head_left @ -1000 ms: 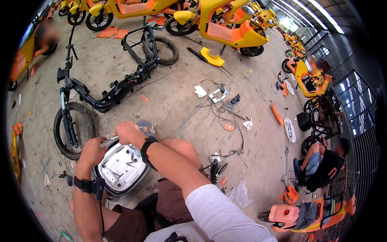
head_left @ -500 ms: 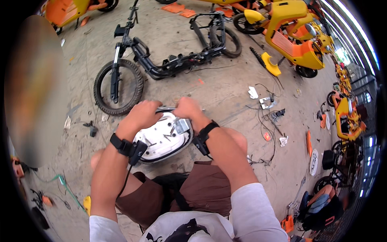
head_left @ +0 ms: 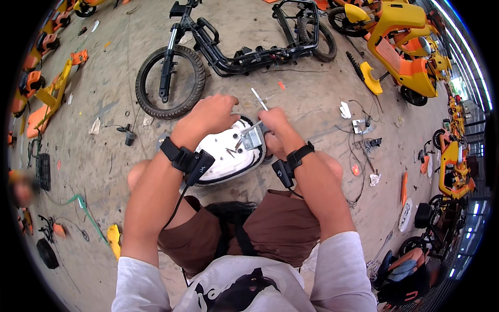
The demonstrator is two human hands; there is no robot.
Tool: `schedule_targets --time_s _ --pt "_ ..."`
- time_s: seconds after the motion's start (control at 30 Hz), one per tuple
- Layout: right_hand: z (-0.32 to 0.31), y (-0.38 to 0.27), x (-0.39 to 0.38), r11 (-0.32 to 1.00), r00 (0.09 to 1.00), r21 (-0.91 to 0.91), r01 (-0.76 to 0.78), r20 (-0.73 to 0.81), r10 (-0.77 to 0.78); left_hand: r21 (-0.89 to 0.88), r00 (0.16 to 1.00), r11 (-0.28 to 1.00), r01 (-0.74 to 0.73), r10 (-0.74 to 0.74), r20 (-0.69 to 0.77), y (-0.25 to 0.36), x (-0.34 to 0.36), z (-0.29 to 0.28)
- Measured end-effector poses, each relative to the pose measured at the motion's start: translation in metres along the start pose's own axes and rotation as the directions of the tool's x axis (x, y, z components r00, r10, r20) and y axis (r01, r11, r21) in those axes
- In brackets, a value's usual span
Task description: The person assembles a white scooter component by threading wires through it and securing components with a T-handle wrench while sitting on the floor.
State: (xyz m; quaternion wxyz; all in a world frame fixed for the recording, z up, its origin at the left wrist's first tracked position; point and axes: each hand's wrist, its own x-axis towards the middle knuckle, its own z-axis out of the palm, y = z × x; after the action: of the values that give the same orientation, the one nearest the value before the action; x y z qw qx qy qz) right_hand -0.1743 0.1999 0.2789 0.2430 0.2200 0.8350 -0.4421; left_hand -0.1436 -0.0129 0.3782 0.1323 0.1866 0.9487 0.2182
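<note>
An upturned scooter seat, with a white underside and a black rim, lies between my knees. A metal bracket sits on its right part, and loose screws lie beside it. My right hand is closed around a thin metal rod tool. One length sticks out beyond the hand; another slants down toward the bracket, and the fist hides where they join. At the seat's far left edge, my left hand is open, thumb and fingers apart, with nothing visible in it.
A black scooter frame with its front wheel stands just beyond the seat. Cables and a metal part lie on the floor to the right. Yellow scooters stand far right. Another person crouches at lower right.
Both hands were together at the seat's far edge. They have parted: the right has come nearer with the rod tool raised, and the left has let go. My view has shifted left.
</note>
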Motion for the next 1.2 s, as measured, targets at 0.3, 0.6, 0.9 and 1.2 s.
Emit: schedule_targets --time_s 0.3,0.6,0.9,1.2 --pt "-0.018 -0.03 0.007 0.848 0.921 -0.364 0.386 0.209 -0.33 -0.022 0.997 0.997 -0.071 0.071 0.018 -0.006 -0.002 0.001" --pt "0.009 -0.008 0.017 0.858 0.867 -0.124 0.498 0.107 -0.487 -0.019 0.997 0.999 -0.04 0.042 0.07 -0.003 -0.002 -0.001" --pt "0.018 -0.017 -0.015 0.913 0.916 -0.087 0.398 -0.012 -0.401 -0.035 0.997 0.997 -0.073 0.073 0.006 -0.009 0.001 0.009" --pt "0.018 -0.008 0.002 0.919 0.908 -0.057 0.39 -0.14 -0.395 -0.043 0.996 0.997 -0.072 0.074 0.051 -0.006 -0.002 0.001"
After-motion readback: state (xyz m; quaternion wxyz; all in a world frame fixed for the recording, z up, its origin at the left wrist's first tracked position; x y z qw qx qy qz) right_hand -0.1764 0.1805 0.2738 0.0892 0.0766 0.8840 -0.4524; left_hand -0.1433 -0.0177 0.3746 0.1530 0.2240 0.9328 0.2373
